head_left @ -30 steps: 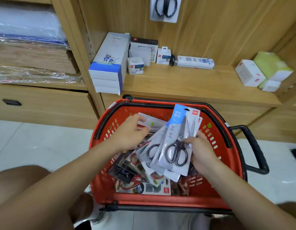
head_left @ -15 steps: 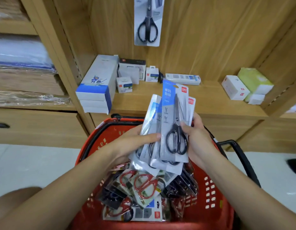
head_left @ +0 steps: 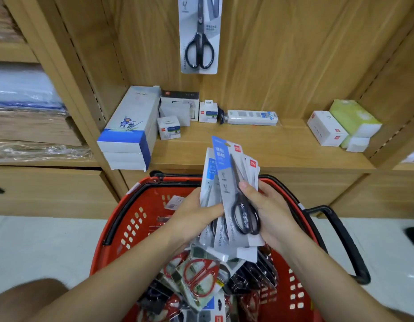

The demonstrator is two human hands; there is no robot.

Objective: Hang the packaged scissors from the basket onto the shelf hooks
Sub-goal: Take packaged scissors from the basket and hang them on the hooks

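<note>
I hold a fanned bundle of packaged black-handled scissors [head_left: 226, 182] upright above the red basket [head_left: 131, 219]. My left hand [head_left: 192, 217] grips the bundle from the left, its thumb across the front. My right hand [head_left: 268, 210] grips it from the right, thumb on the front pack's blades. More packs, some with red-handled scissors [head_left: 199, 277], lie heaped in the basket below. One pack of black scissors [head_left: 200, 36] hangs on the wooden back panel above; its hook is out of view.
On the wooden shelf [head_left: 282, 156] stand stacked blue-and-white boxes [head_left: 129, 133], small white boxes [head_left: 178, 112], a power strip pack [head_left: 252, 117] and white and green boxes [head_left: 343, 126]. The basket's black handle [head_left: 343, 242] sticks out right. Wrapped paper stacks fill the left bay.
Both hands have lifted the bundle of scissor packs out of the basket to shelf-edge height. My view has tilted up, showing more of the hanging pack.
</note>
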